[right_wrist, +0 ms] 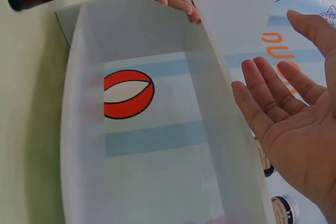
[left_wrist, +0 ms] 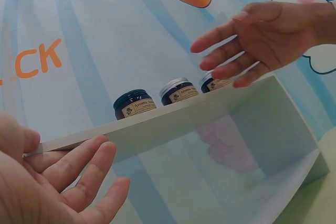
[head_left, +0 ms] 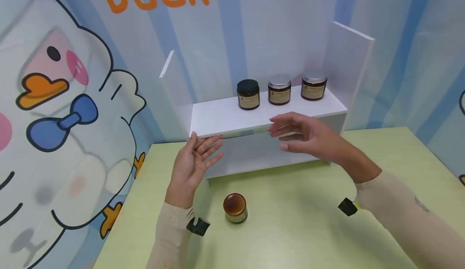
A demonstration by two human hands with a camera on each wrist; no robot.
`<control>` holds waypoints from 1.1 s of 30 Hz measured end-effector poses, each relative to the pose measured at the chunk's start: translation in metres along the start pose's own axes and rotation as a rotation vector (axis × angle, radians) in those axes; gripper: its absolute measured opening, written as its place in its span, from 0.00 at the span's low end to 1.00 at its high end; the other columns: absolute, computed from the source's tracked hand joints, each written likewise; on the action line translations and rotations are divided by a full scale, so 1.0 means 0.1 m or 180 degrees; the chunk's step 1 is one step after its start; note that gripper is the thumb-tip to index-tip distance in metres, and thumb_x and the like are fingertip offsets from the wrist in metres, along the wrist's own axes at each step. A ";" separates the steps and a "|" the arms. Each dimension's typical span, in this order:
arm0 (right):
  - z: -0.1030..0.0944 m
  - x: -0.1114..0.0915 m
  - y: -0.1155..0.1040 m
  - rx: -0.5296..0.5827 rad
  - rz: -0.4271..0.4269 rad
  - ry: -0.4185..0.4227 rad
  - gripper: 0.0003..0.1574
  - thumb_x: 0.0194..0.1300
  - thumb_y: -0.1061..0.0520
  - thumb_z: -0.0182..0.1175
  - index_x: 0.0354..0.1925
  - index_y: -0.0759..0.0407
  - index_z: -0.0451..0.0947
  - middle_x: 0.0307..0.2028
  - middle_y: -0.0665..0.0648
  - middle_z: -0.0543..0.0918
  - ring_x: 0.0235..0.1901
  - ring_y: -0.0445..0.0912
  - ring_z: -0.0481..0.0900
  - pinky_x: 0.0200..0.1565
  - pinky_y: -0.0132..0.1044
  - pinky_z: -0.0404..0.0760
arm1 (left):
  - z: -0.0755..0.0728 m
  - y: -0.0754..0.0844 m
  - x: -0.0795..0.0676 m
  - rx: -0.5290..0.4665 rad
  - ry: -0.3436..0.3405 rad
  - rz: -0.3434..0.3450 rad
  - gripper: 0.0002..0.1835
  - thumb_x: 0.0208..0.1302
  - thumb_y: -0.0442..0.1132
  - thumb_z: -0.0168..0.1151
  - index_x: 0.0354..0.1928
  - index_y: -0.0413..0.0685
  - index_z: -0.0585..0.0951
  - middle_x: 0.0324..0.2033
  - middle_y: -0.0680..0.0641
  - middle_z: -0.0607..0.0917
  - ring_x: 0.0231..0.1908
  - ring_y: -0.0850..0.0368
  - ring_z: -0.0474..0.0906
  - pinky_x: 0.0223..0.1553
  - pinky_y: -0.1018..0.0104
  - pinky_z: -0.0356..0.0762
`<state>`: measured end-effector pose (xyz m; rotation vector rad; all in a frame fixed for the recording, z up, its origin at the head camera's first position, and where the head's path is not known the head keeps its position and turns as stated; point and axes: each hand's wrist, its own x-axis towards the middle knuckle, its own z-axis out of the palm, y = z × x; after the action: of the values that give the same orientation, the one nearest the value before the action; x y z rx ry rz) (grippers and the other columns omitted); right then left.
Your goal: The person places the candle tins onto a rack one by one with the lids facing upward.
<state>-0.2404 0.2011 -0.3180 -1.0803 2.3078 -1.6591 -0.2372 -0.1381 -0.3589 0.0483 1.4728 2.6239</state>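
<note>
At the left front corner of a white shelf [head_left: 218,117], my left hand [head_left: 189,170] holds the upper board's edge, thumb at the front edge and fingers spread beneath. My right hand [head_left: 308,135] hovers by the front of that board, fingers loosely bent, nothing in its grasp. A dark jar with a black lid [head_left: 248,94] stands on the upper board. To its right are a silver-lidded jar [head_left: 279,89] and another silver-lidded jar [head_left: 314,85]. On the table in front, near my left wrist, stands an amber jar [head_left: 235,207].
The pale green table [head_left: 290,212] carries the shelf near its back edge. Upright side panels [head_left: 350,63] rise at both shelf ends. Behind hangs a blue-striped cloth [head_left: 283,22] with a large cartoon duck [head_left: 80,148] on the left.
</note>
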 end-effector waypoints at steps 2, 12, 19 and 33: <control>0.04 -0.06 0.04 0.0039 -0.0001 -0.0004 0.37 0.68 0.62 0.68 0.71 0.54 0.67 0.63 0.59 0.78 0.62 0.50 0.78 0.57 0.41 0.82 | 0.00 0.00 0.00 0.0008 0.0001 -0.0002 0.29 0.80 0.57 0.44 0.66 0.41 0.72 0.53 0.45 0.88 0.59 0.48 0.82 0.62 0.47 0.77; 0.27 -0.27 0.24 0.0319 -0.0025 -0.0080 0.35 0.69 0.65 0.65 0.71 0.56 0.68 0.63 0.66 0.77 0.61 0.55 0.79 0.60 0.45 0.80 | -0.01 0.00 0.00 0.0014 0.0036 0.0005 0.30 0.81 0.57 0.44 0.67 0.39 0.71 0.57 0.41 0.85 0.59 0.48 0.82 0.62 0.47 0.77; 0.37 -0.36 0.36 0.0576 0.0051 -0.0114 0.34 0.70 0.66 0.64 0.71 0.60 0.67 0.62 0.70 0.76 0.61 0.57 0.79 0.58 0.42 0.82 | -0.01 0.00 0.00 0.0024 0.0025 0.0007 0.29 0.81 0.56 0.43 0.66 0.40 0.72 0.52 0.45 0.88 0.58 0.49 0.83 0.61 0.49 0.78; 0.56 -0.51 0.57 0.0789 0.0196 -0.0072 0.32 0.70 0.66 0.63 0.69 0.61 0.69 0.59 0.69 0.78 0.58 0.54 0.81 0.54 0.40 0.83 | -0.01 -0.02 0.00 0.0016 -0.0008 0.0031 0.29 0.81 0.56 0.43 0.67 0.39 0.72 0.52 0.45 0.89 0.58 0.49 0.83 0.60 0.49 0.79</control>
<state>-0.2037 0.1959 -0.4060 -0.9604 2.0312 -1.8377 -0.2372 -0.1381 -0.3609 0.0595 1.4823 2.6267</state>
